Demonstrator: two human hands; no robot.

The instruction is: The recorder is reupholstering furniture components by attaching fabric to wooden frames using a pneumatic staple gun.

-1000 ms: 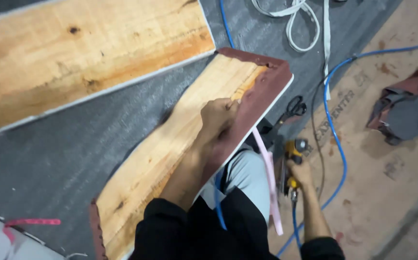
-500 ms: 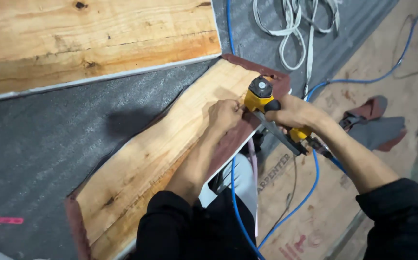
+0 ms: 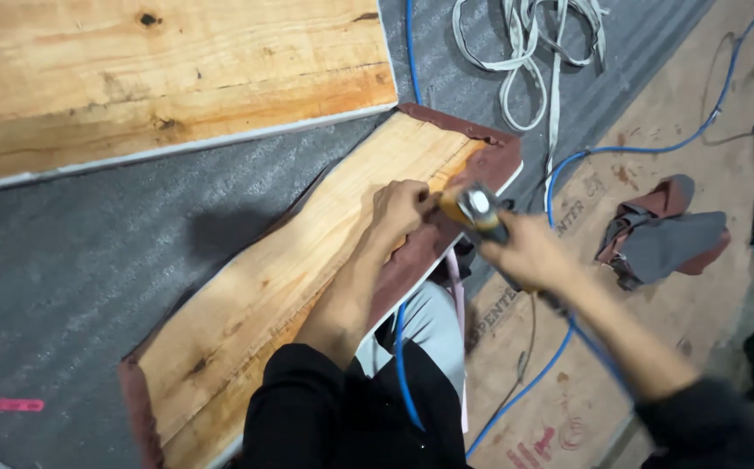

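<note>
Compared with half a second ago, the right hand brings the yellow air stapler lower, onto the red fabric edge of the wooden slab; its fingers are closed around the tool. The left hand presses flat on the slab, just beside the stapler.

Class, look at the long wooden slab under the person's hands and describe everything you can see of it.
The wooden slab is a long, pale, live-edge plank with orange-brown grain and a few dark knots. It lies flat and diagonal on grey floor covering, wrapped along its edges and far end by dark red fabric. The left hand presses on it near the far end, where the right hand holds a yellow power tool, blurred, at its edge.
</note>
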